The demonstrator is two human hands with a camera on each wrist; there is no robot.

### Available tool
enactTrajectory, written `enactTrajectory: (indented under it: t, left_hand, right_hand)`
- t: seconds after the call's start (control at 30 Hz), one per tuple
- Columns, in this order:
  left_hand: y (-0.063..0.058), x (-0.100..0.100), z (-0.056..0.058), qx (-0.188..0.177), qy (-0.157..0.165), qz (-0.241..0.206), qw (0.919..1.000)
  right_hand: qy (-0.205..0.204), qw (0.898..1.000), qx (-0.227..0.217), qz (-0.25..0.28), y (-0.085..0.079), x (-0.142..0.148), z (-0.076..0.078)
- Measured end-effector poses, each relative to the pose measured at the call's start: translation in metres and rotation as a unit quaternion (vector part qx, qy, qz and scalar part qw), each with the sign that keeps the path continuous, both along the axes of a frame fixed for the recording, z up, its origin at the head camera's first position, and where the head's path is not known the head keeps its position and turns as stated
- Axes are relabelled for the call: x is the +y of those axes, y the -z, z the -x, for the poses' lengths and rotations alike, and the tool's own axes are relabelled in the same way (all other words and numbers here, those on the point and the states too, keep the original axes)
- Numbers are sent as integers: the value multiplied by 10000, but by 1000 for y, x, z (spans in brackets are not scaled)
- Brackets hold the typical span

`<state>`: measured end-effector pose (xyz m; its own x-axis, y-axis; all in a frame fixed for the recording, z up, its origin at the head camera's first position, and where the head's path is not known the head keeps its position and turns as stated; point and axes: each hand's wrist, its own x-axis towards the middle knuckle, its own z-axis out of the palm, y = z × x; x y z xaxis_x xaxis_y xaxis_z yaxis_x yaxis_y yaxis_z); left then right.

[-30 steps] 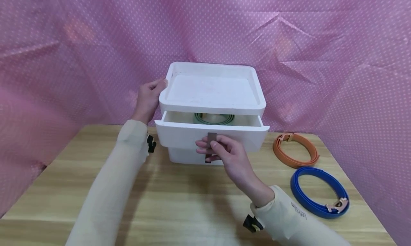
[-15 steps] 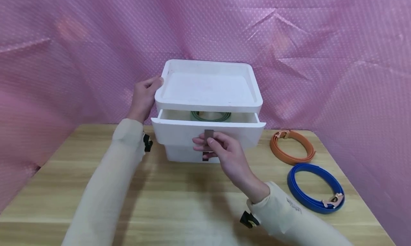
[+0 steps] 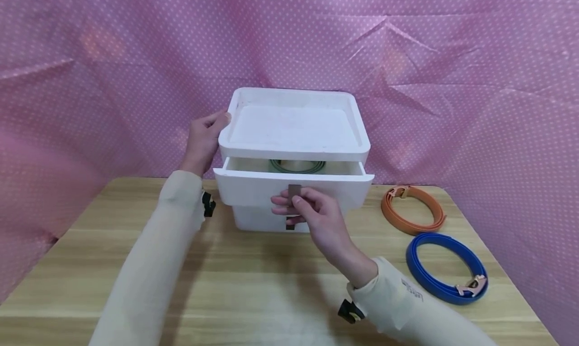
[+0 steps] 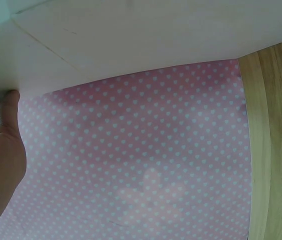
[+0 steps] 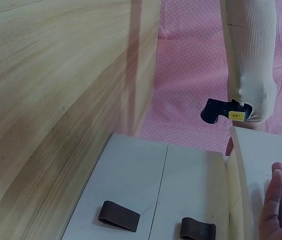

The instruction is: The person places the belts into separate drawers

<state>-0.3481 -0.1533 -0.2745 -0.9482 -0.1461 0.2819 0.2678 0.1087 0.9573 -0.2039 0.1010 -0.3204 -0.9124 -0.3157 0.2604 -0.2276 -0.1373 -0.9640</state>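
Observation:
A white drawer cabinet (image 3: 294, 122) with a tray-like top stands at the back of the table. Its upper drawer (image 3: 244, 188) is pulled partway out, and a coiled green belt (image 3: 296, 172) lies inside, partly hidden under the top. My right hand (image 3: 321, 218) pinches this drawer's brown pull tab (image 3: 294, 190) between thumb and fingers. At the cabinet's upper left edge, my left hand (image 3: 200, 142) holds on, thumb over the rim; its other fingers are partly hidden. In the left wrist view that hand (image 4: 1, 145) touches the white side wall.
Right of the cabinet, a coiled orange belt (image 3: 436, 208) lies on the wooden table (image 3: 253, 285). A coiled blue belt (image 3: 422, 270) is nearer, by the table's right edge. Two lower drawers with brown tabs (image 5: 119, 216) remain closed. Pink dotted sheeting (image 3: 289, 39) surrounds the table.

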Motion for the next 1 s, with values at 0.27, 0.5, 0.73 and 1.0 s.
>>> enactTrajectory:
  t: [0.27,0.5,0.73,1.0]
  left_hand:
    - [2,1,-1,-71,14,54,10000]
    - [4,2,-1,-68,-1,81,9999]
    - [5,1,-2,-85,17,-9,10000]
    - [3,-2,0,-66,24,23,10000]
  right_hand:
    - [51,9999,71,-99,1,0,-1]
    - [31,9999,53,-95,2,0,1]
    - [-77,9997,-31,-236,2,2,2]
    - [-4,9999,-57,-152,-2,-2,3]
